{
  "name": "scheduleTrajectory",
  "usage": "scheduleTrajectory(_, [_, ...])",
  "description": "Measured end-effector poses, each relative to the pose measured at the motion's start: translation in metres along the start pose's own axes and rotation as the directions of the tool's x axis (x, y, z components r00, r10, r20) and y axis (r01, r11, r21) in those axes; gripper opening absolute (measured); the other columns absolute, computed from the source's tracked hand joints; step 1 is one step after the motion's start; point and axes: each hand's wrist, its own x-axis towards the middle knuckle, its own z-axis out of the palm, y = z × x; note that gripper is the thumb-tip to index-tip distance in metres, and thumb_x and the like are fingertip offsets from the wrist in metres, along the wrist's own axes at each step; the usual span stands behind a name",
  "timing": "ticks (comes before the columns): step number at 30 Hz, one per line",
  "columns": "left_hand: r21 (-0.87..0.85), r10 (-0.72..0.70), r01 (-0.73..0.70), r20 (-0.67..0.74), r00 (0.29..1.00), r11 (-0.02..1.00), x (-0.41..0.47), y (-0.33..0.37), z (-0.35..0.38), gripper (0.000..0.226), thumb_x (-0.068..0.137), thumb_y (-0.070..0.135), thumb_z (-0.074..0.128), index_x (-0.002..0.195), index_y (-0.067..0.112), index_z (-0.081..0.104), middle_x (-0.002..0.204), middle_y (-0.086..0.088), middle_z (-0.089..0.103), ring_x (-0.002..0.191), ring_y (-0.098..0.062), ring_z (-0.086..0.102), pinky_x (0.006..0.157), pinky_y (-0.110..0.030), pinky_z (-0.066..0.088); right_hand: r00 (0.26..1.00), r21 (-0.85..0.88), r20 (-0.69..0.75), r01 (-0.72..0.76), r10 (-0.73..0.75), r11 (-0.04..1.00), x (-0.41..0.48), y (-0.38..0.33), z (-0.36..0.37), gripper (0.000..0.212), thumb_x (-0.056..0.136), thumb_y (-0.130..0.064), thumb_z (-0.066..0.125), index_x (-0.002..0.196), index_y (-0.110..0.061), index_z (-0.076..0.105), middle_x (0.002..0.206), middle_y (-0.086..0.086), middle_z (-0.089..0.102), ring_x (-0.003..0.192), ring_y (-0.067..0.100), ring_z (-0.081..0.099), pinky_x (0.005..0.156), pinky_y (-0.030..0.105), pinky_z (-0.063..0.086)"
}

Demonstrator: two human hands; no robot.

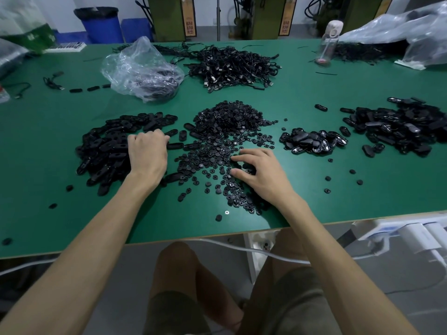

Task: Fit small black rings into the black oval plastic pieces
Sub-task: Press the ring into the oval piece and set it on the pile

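While seated at the green worktop (pixel 314 201), reaches both bare forearms out over it. Lays the left hand (pixel 147 153) knuckles-up at 9 o'clock from the centre, on the inner edge of a heap of black oval pieces (pixel 106 146), with fingers curled down into the heap; cannot tell whether gripping a piece or nothing. Rests the right hand (pixel 261 175) at 5 o'clock from the centre, released, fingers spread and lightly bent, fingertips and thumb touching the small black rings (pixel 227 131). Finds those rings heaped at the centre and scattered thinly toward the near edge, between the two hands, with a few loose oval pieces lying along the heap's 9 o'clock side. Shows at 3 o'clock a small pile of glossy black parts (pixel 312 141), and further out toward 3 o'clock a bigger dark pile (pixel 406 126). Shows at 12 o'clock a tangle of black cables (pixel 232 66), at 11 o'clock a crumpled clear plastic bag (pixel 140 66) with dark parts inside, and at 1 o'clock an upright clear bottle (pixel 330 42). Leaves stray rings dotted near 4 o'clock and 8 o'clock.
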Motion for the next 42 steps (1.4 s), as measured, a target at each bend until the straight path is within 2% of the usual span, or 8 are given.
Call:
scheduleTrajectory(7, [-0.261,-0.048,0.023,-0.091,0.995,0.965,-0.004,0.006,-0.013,0.033,0.112,0.025,0.043,0.107,0.0,0.063,0.094,-0.015,0.068,0.077,-0.029,0.064,0.072,-0.038,0.048,0.996,0.051,-0.084,0.002,0.002,0.999,0.0,-0.002,0.003,0.014,0.097,-0.033,0.07,0.105,-0.022,0.075,0.126,-0.004,0.067,0.123,0.021,0.047,0.096,0.03,0.035])
scheduleTrajectory(11, [-0.741,-0.098,0.208,0.19,0.977,0.638,-0.003,0.034,-0.022,0.021,0.111,0.017,0.045,0.106,0.006,0.062,0.091,-0.006,0.072,0.063,-0.014,0.073,0.046,-0.021,0.045,0.995,0.047,-0.101,0.009,-0.005,0.999,0.001,-0.002,0.003,0.009,0.098,-0.024,0.069,0.098,-0.017,0.074,0.114,-0.001,0.069,0.112,0.022,0.05,0.09,0.031,0.038])
scheduleTrajectory(15, [-0.897,0.059,0.378,0.401,0.914,0.227,-0.013,0.065,-0.026,0.018,0.108,0.006,0.05,0.115,-0.003,0.064,0.098,-0.016,0.076,0.088,-0.021,0.079,0.072,-0.022,0.062,0.973,0.111,-0.229,-0.008,0.033,0.994,-0.002,-0.004,0.0,0.011,0.1,-0.022,0.067,0.097,-0.013,0.073,0.102,0.0,0.069,0.102,0.02,0.05,0.08,0.026,0.031])
scheduleTrajectory(20, [-0.879,0.24,0.476,0.466,0.852,0.019,-0.029,0.092,-0.016,0.02,0.102,0.003,0.06,0.118,-0.008,0.067,0.113,-0.019,0.076,0.108,-0.025,0.075,0.098,-0.029,0.058,0.931,0.314,-0.338,-0.025,0.136,0.949,-0.006,-0.004,-0.008,0.014,0.102,-0.022,0.066,0.096,-0.011,0.072,0.085,0.001,0.072,0.084,0.022,0.065,0.076,0.035,0.05])
scheduleTrajectory(25, [-0.86,0.217,0.51,0.492,0.843,-0.033,-0.04,0.109,-0.01,0.023,0.093,-0.009,0.068,0.115,-0.002,0.069,0.113,-0.019,0.075,0.106,-0.031,0.075,0.093,-0.028,0.059,0.945,0.396,-0.284,-0.036,0.16,0.917,-0.007,-0.005,-0.01,0.007,0.1,-0.014,0.067,0.103,-0.017,0.073,0.086,-0.005,0.074,0.082,0.002,0.067,0.073,0.009,0.046])
scheduleTrajectory(29, [-0.852,0.212,0.516,0.489,0.846,-0.092,-0.042,0.111,-0.008,0.035,0.094,-0.01,0.067,0.127,0.0,0.064,0.118,-0.019,0.074,0.103,-0.028,0.076,0.089,-0.026,0.059,0.94,0.462,-0.283,-0.039,0.189,0.886,-0.009,-0.004,-0.013,0.012,0.099,-0.015,0.067,0.107,-0.019,0.075,0.089,-0.008,0.075,0.087,0.004,0.07,0.085,0.022,0.054])
scheduleTrajectory(35, [-0.911,0.253,0.412,0.401,0.881,0.008,-0.046,0.109,-0.004,0.035,0.096,-0.011,0.063,0.128,0.001,0.066,0.12,-0.014,0.075,0.109,-0.025,0.074,0.094,-0.027,0.058,0.931,0.585,-0.281,-0.026,0.233,0.811,-0.011,-0.002,-0.014,0.007,0.096,-0.013,0.071,0.102,-0.015,0.073,0.088,-0.003,0.079,0.091,0.011,0.075,0.092,0.043,0.058])
scheduleTrajectory(42, [-0.936,0.174,0.342,0.352,0.92,0.085,-0.049,0.11,0.001,0.028,0.096,-0.005,0.067,0.121,0.004,0.073,0.111,-0.008,0.079,0.107,-0.019,0.074,0.1,-0.031,0.056,0.939,0.637,-0.261,-0.006,0.224,0.771,-0.009,0.003,-0.012,0.002,0.097,-0.015,0.071,0.099,-0.015,0.07,0.089,-0.005,0.078,0.092,0.005,0.072,0.085,0.025,0.055])
